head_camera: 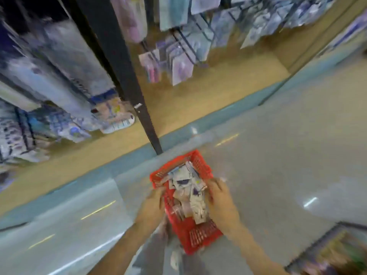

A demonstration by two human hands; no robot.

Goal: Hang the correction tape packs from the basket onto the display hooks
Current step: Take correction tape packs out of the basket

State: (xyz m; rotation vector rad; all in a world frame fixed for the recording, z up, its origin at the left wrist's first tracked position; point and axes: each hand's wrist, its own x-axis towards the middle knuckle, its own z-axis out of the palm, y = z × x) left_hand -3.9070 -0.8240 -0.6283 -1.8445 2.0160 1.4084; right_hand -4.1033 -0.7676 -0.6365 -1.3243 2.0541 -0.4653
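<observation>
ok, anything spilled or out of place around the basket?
Nothing spilled that shows. The packs lie jumbled inside the red basket on the floor, left hand and right hand at its sides. Motion blur hides finer detail.

readable text: none | correction tape packs [188,188]: print blurred | hung goods [179,62]: blurred

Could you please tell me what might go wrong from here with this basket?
1. The correction tape packs lie heaped loosely in the red basket; with the left hand and right hand at its sides, a tilt could spill them.
2. The display hooks already look crowded, so hanging more may knock packs off.
</observation>
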